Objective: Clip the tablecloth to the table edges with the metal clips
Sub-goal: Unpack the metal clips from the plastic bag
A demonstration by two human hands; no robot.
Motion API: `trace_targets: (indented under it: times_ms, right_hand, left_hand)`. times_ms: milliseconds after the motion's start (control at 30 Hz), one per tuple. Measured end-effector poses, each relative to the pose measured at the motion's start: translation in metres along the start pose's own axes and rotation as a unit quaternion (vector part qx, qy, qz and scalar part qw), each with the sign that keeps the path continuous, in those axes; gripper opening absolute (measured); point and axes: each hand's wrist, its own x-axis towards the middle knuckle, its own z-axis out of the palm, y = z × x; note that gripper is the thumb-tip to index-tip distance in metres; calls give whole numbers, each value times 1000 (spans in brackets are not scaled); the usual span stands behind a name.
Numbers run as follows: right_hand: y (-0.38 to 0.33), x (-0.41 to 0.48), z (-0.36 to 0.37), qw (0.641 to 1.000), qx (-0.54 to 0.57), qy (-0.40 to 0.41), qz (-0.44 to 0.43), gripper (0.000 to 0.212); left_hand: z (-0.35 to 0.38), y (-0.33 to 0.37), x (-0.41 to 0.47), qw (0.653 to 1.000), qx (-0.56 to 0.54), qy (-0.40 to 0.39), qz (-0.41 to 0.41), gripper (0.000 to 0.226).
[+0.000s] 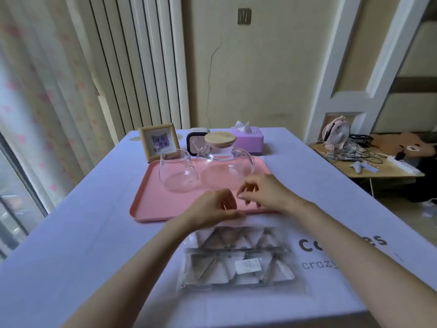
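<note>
A pale lilac tablecloth with dark lettering covers the table. On it near me lies a clear plastic bag holding several triangular metal clips in two rows. My left hand pinches the far edge of the bag with curled fingers. My right hand hovers just beyond, thumb and fingers curled together at the same edge; whether it grips the plastic is unclear.
A pink tray right behind the bag carries a glass cup and a glass teapot with a wooden lid. Behind stand a framed picture, a small clock and a purple tissue box. A side table with a fan is at right.
</note>
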Motion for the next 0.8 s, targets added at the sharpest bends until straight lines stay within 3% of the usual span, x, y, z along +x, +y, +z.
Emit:
trace_targets:
  times_ms: [100,467,600,800]
  right_hand:
    - [11,-13,1,996,-71,-53,24,3]
    - [16,-25,-11,978,-72,-177,79,5]
    - [14,-26,-7,986,-45,-144,75,18]
    - [3,-18,1,999,31,-24,29,24]
  left_hand:
    - [9,3,-4,996,87,-17,3,29]
    - [17,7,-9,983,180,-16,41,20]
    - [18,11,-9,975,216,6,56,19]
    - [0,6,-13,972,216,85,26,18]
